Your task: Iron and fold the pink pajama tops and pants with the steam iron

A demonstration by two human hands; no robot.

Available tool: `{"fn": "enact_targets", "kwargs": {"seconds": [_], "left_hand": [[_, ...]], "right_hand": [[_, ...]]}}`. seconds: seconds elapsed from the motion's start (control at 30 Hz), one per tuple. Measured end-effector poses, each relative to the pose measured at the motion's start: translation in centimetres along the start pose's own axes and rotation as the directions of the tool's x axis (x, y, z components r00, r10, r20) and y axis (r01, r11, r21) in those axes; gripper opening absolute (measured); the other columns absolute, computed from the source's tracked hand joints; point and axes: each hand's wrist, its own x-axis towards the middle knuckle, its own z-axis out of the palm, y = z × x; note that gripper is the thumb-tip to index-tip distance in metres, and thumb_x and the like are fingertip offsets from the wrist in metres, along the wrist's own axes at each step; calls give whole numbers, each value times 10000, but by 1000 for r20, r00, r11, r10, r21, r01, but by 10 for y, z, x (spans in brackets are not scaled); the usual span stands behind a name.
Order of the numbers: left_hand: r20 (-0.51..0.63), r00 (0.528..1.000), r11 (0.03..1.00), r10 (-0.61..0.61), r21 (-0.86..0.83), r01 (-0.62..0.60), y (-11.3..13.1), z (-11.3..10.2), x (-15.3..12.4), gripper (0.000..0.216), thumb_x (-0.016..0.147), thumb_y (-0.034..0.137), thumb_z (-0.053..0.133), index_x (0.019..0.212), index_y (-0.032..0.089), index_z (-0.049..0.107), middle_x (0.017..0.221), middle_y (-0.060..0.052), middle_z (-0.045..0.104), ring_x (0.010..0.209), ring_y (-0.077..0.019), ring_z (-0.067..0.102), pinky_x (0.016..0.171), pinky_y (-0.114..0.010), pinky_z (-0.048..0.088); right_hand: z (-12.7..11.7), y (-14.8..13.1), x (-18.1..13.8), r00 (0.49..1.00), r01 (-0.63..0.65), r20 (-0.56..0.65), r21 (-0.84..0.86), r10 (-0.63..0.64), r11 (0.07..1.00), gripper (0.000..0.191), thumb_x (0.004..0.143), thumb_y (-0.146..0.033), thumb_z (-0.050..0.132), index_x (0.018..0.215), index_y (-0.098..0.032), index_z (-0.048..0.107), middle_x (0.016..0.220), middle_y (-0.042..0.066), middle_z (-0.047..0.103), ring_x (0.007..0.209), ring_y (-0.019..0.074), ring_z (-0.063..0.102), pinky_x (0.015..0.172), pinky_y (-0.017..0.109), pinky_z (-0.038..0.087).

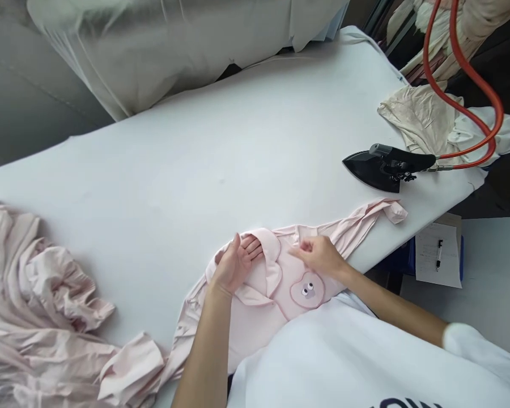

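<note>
A pale pink long-sleeved garment [255, 328] lies at the near edge of the ironing table, with a scalloped collar [273, 255] and a heart-shaped patch [307, 290] bearing two eyes. My left hand [237, 260] rests palm up at the neck opening, fingers spread against the collar's inner side, gripping nothing. Just right of the collar, above the patch, is my right hand [317, 253]. Its index finger is stretched out and the others are curled; nothing shows in it. One sleeve [361, 226] stretches out to the right, rumpled.
A black iron [386, 165] with red hoses [491, 113] lies at the table's right. Crumpled pink garments [38, 306] are heaped on the left. Cream cloth [425, 116] sits at the far right corner. Paper with a pen [439, 255] lies beyond the right edge.
</note>
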Motion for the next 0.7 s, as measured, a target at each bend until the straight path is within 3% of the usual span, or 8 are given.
{"fn": "enact_targets", "kwargs": {"seconds": [0.07, 0.13, 0.23, 0.33, 0.43, 0.5, 0.6, 0.7], "left_hand": [[6, 1000, 1000, 9, 18, -10, -1, 2, 2, 635, 897, 646, 443, 1256, 141, 582, 1384, -166, 556, 1266, -269, 545, 1128, -440, 386], [-2, 999, 997, 40, 72, -39, -5, 3, -4, 638, 887, 659, 445, 1241, 146, 581, 1347, -166, 582, 1225, -266, 576, 1085, -434, 429], [-119, 943, 876, 312, 420, -237, -30, -3, -32, 534, 825, 559, 617, 1200, 180, 595, 1246, -135, 644, 1147, -259, 611, 1014, -414, 467], [27, 729, 333, 684, 878, -345, -75, -14, -66, 287, 799, 380, 687, 1025, 208, 650, 985, -80, 690, 924, -224, 633, 875, -385, 485], [227, 640, -109, 734, 970, -218, -115, -16, -80, 127, 792, 281, 664, 879, 194, 630, 781, -49, 635, 763, -212, 580, 732, -368, 449], [231, 632, -210, 740, 972, -111, -130, -13, -75, 68, 764, 207, 655, 795, 191, 597, 716, -35, 611, 724, -210, 566, 682, -355, 419], [208, 586, -223, 783, 974, -48, -137, -9, -63, 105, 780, 140, 592, 702, 202, 557, 645, -15, 584, 671, -190, 552, 671, -337, 400], [232, 645, -253, 728, 966, -63, -136, -8, -62, 187, 857, 176, 528, 677, 209, 567, 659, -41, 596, 688, -205, 547, 677, -349, 386]], "right_hand": [[14, 11, -27, 907, -262, 367, 111, 205, 959, 424, 733, -562, 717, 615, -171, 604, 549, 50, 655, 407, 138, 560, 379, 222, 369], [38, 17, -43, 827, -423, 508, 284, 239, 860, 399, 752, -543, 712, 704, -150, 659, 679, 88, 715, 424, 127, 578, 363, 213, 388], [71, 18, -46, 932, -345, 291, 519, 217, 782, 296, 819, -422, 666, 716, -145, 646, 717, 74, 723, 463, 95, 592, 413, 187, 446], [81, 17, -41, 964, -267, 151, 498, 220, 825, 223, 803, -316, 668, 664, -153, 607, 636, 33, 694, 444, 91, 581, 383, 171, 410], [76, 18, -41, 976, -204, 151, 393, 156, 897, 92, 749, -245, 688, 756, -163, 648, 668, 11, 711, 504, 115, 627, 428, 182, 440], [72, 19, -43, 982, -156, 144, 240, 123, 958, 84, 700, -207, 698, 764, -174, 654, 610, -6, 690, 533, 137, 642, 500, 205, 467], [71, 18, -42, 999, -50, 10, -83, 51, 995, 124, 643, -212, 715, 599, -183, 603, 545, 9, 653, 566, 168, 637, 577, 240, 451], [66, 18, -40, 996, 31, -73, -271, -52, 962, 168, 685, -245, 690, 562, -186, 593, 600, 25, 675, 610, 168, 634, 613, 245, 431]]}}
